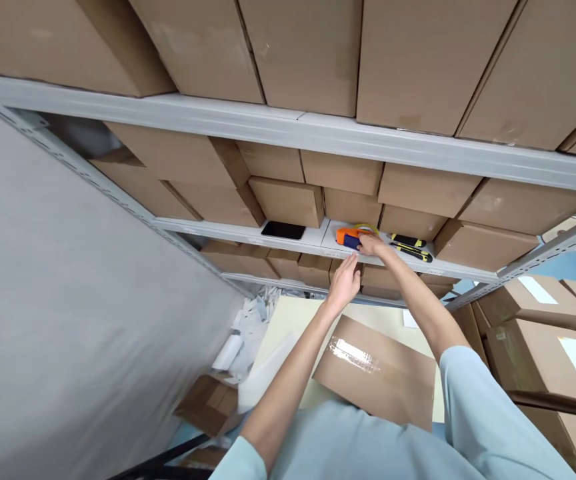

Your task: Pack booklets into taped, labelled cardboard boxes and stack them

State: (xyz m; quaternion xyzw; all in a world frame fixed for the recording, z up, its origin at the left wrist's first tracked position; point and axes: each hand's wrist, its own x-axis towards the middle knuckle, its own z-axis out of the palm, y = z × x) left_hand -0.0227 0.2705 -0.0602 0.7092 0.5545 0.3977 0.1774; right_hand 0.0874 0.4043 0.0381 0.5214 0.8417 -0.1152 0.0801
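My right hand (pixel 371 245) reaches onto the grey shelf (pixel 313 240) and its fingers close on an orange and blue tape dispenser (pixel 349 237) with a roll of clear tape. My left hand (pixel 344 282) hovers just below the shelf edge, fingers together and slightly curled, holding nothing. A sealed cardboard box (pixel 375 370) with clear tape across its seam lies on the pale table (pixel 288 320) under my arms.
A black phone (pixel 283 231) and two yellow-black utility knives (pixel 408 245) lie on the same shelf. Cardboard boxes fill the shelves above and behind. Boxes with white labels (pixel 548 360) stack at the right. White paper scraps and a roll (pixel 228 351) sit at the left.
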